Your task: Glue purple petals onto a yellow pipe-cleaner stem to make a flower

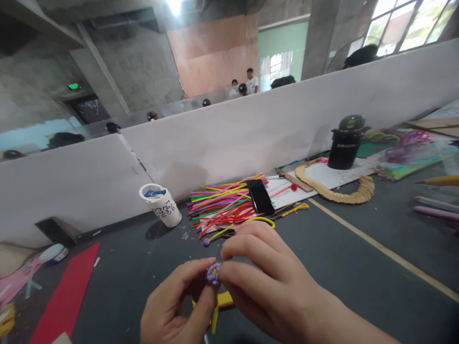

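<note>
Between my two hands is a small purple flower (213, 274) with a yellow centre, and a yellow stem (215, 319) hangs below it, looking like pipe cleaner. My left hand (179, 306) pinches the flower between thumb and forefinger from the left. From the right, the bent fingers of my right hand (268, 277) press on its edge; the fingertips are partly hidden. Beneath the hands lies a yellow object (225, 300), mostly covered. Just beyond them, another yellow stem with a purple ball (206, 242) at its end lies on the dark table (125, 282).
Coloured pipe cleaners (222, 203) lie ahead, with a black phone (260, 196) on them. Left of these stands a white cup (161, 205). A black bin (344, 145) and curved tan strip (333, 193) are at right. Red sheet (68, 291) lies left. A white partition (229, 138) runs behind.
</note>
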The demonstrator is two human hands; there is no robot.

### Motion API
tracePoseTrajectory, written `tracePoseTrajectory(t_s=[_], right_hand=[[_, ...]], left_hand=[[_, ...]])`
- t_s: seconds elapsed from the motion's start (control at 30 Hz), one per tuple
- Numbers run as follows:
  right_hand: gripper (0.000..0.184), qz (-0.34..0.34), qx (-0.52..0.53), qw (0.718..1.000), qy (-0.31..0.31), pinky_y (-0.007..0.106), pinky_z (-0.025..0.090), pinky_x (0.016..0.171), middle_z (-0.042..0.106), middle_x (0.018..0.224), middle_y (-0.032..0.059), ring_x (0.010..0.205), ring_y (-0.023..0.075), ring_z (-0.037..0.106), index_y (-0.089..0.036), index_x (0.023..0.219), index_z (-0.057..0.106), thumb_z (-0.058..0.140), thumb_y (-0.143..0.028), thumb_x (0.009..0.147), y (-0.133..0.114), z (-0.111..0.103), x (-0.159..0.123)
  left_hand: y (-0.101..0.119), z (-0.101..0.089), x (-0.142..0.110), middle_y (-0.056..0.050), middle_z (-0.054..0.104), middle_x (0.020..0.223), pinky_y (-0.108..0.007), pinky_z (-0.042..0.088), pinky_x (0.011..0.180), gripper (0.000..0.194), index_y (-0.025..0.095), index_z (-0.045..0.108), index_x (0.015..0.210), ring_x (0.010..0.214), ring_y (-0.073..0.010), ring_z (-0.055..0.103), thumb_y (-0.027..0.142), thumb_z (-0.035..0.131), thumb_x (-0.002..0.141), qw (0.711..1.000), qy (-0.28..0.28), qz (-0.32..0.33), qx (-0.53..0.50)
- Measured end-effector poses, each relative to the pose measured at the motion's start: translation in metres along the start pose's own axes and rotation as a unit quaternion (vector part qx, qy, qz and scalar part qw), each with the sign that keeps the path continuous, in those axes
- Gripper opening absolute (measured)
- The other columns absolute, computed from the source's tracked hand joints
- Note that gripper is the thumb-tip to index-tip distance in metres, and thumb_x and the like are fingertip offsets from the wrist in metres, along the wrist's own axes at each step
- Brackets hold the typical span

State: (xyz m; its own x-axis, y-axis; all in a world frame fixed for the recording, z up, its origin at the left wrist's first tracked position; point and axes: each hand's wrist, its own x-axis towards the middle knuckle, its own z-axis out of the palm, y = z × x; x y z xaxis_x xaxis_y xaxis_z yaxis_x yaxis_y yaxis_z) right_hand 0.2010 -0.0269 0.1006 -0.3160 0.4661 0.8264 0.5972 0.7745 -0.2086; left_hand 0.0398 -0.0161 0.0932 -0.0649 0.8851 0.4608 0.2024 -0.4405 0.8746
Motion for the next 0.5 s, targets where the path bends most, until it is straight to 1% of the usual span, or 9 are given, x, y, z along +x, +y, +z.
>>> tracePoseTrajectory(t_s=[0.17,0.33,0.5], right_hand=[[0.009,0.008,0.009,1.000,-0.013,0.033,0.042,0.076,0.060,0.092,0.0057,0.082,0.0170,0.047,-0.013,0.088,0.059,0.053,-0.011,0.094,0.0002,0.0010,-0.0003],[0.010,0.009,0.011,1.000,-0.002,0.032,0.042,0.074,0.060,0.091,0.0050,0.081,0.0166,0.047,-0.014,0.084,0.058,0.054,-0.011,0.094,0.0014,0.0030,0.0003],[0.007,-0.004,0.018,1.000,0.001,0.033,0.043,0.080,0.061,0.092,0.0050,0.085,0.0171,0.049,-0.013,0.092,0.060,0.054,-0.013,0.095,0.0011,0.0033,-0.0009]], left_hand=[[-0.0004,0.0010,0.0001,0.006,0.074,0.063,-0.017,0.050,0.052,0.020,0.033,0.079,0.073,0.051,-0.0112,0.063,0.016,0.071,0.065,1.000,-0.006,0.005,-0.006],[-0.0017,0.0012,-0.0009,0.010,0.072,0.061,-0.013,0.049,0.049,0.022,0.034,0.078,0.075,0.045,-0.0070,0.060,0.015,0.070,0.067,0.999,-0.016,-0.009,-0.043],[-0.0050,-0.0011,-0.0001,0.008,0.071,0.060,-0.016,0.052,0.051,0.017,0.032,0.079,0.074,0.046,-0.0090,0.060,0.018,0.073,0.067,0.999,-0.017,0.004,-0.031]])
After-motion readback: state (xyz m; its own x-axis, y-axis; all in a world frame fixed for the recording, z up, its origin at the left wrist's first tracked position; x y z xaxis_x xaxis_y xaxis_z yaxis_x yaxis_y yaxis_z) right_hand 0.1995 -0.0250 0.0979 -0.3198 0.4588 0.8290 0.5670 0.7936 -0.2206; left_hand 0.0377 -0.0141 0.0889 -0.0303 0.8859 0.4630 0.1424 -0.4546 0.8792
